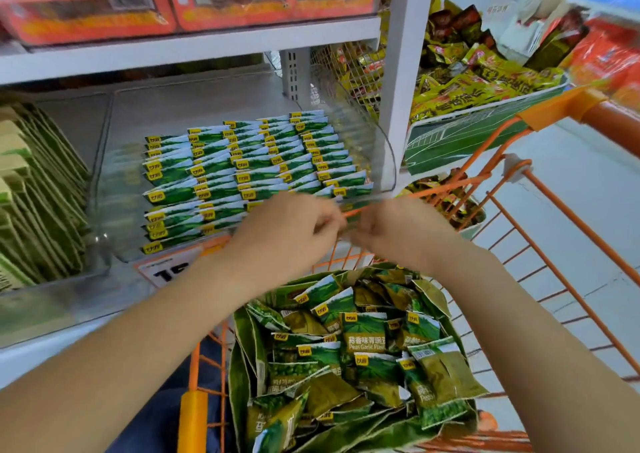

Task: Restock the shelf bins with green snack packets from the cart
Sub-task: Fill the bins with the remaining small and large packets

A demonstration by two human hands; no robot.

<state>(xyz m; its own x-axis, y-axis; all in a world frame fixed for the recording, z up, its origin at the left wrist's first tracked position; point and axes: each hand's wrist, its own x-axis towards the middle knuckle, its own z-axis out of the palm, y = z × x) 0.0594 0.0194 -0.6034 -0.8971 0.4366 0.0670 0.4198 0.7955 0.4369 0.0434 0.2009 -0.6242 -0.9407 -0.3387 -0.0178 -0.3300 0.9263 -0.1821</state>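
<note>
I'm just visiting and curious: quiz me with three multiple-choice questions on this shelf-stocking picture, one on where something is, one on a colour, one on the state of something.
1. Where do the loose green packets still waiting to be shelved lie?
A. In an opened green bag in the cart
B. On the floor
C. On the top shelf

2. What colour is the cart's wire frame?
A. Blue
B. Orange
C. Silver

3. How do the packets in the clear shelf bin stand?
A. In a jumbled heap
B. In neat rows, on edge
C. The bin holds none

Answers:
1 A: the pile sits inside the torn-open bag between the cart's wires.
2 B: its wires and handle fittings are orange.
3 B: their tops line up in several rows, behind the left hand and right hand.
</note>
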